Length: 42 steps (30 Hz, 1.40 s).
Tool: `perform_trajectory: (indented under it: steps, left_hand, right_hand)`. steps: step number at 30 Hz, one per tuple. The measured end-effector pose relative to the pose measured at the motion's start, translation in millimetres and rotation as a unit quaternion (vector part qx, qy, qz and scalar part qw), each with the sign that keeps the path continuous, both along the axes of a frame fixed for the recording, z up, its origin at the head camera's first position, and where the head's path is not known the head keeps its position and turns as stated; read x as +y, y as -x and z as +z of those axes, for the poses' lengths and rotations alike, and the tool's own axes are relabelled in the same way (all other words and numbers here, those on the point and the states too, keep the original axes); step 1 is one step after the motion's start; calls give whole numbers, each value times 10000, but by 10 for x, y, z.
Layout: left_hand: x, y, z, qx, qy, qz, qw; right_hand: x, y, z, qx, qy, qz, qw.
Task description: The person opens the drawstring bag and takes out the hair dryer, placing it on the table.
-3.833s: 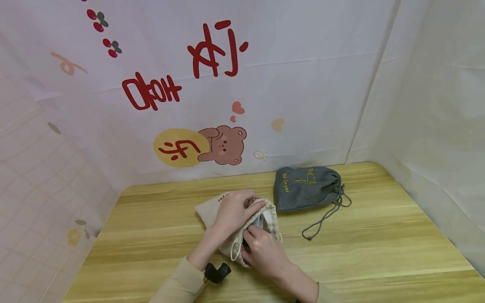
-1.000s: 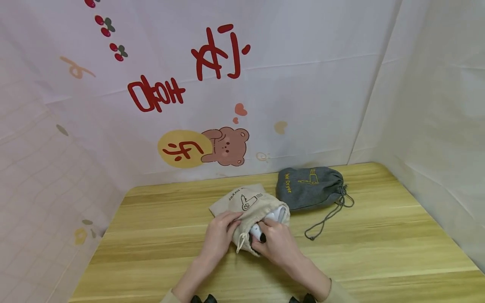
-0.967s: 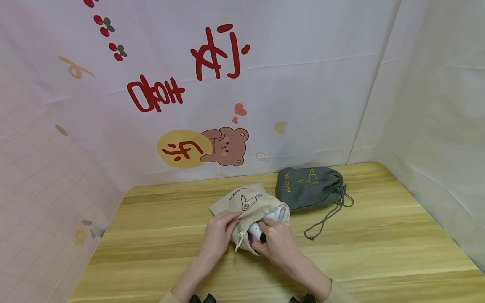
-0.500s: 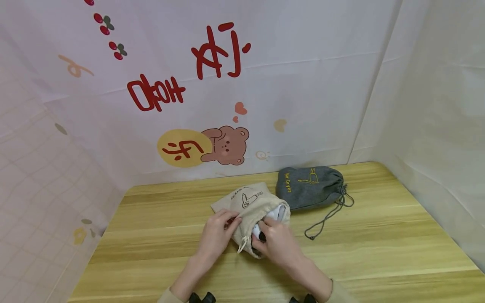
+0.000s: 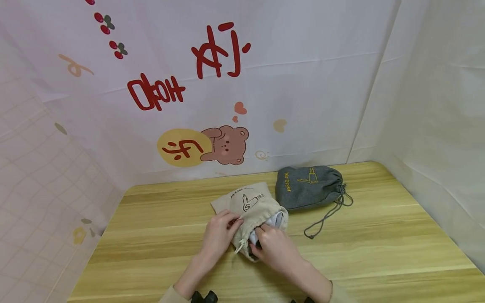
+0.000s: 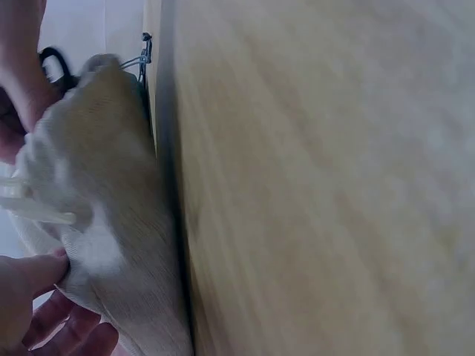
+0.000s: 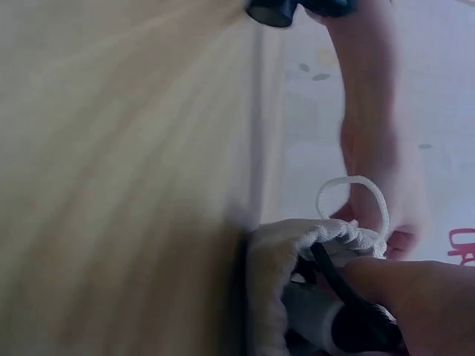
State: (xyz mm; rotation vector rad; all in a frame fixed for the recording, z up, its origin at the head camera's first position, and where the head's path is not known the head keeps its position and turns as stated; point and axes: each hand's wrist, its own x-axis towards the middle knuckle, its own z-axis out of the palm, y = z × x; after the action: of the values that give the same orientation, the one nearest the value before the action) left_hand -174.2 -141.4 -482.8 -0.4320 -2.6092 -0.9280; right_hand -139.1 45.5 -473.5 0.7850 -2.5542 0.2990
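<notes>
Evidently, the wood-grain table (image 5: 379, 252) carries it all, and on it lies the cream bag (image 5: 261, 215), woven cloth that should be light, limp and quick to crumple, best held by the hem of its mouth. Just beside it, the grey bag (image 5: 308, 189) looks fuller and is gathered at the neck; its plump middle would give the surest hold. Inside the cream bag's gaping mouth sits the white device (image 7: 308, 315), mostly hidden; its smooth shell looks stiff, probably slick and heavier than the cloth, so a grip round its body seems safest. The left hand (image 5: 217, 236) pinches the cloth between thumb and fingers. The right hand (image 5: 275, 249) is in the mouth, fingertips hidden, so I cannot tell whether they clamp on the device. A black strip (image 7: 334, 274), likely a bendy cord, crosses there, and a soft drawstring loop (image 7: 375, 194) stands at the hem, easily snagged
</notes>
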Motion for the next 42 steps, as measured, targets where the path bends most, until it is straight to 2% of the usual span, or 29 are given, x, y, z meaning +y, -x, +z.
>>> perform_trajectory:
  steps: [8,14,16,19,22,26,34,37,42]
  left_hand:
    - [46,7,24,-7,185,-11,9998]
    - [61,9,28,105,192,37,9998]
    - [59,15,23,118,170,47,9998]
    - [53,23,20,112,155,93,9998]
    - [51,27,23,51,106,134,9998]
    - [43,20,35,36,34,109,9999]
    - [71,25,28,107,-152,190,9996]
    - [78,32,21,167,-151,178,9996]
    - [92,36,25,189,-189,286,9992]
  right_hand:
    - [21,-48,-78,-512,-58,-212,9984]
    - [104,-40,-72,-873,79,65,9961]
    - [151,-32,-43,-790,214,225,9964]
    - [234,-9,7,-336,342,385,9981]
    - [324,24,41,143,272,325,9990]
    - [425,62,49,406,105,135,9990]
    - [480,96,-17,413,120,-403,9983]
    - [453,114,-27,279,201,-634,9974]
    - [408,173,-15,-105,486,-747,9960]
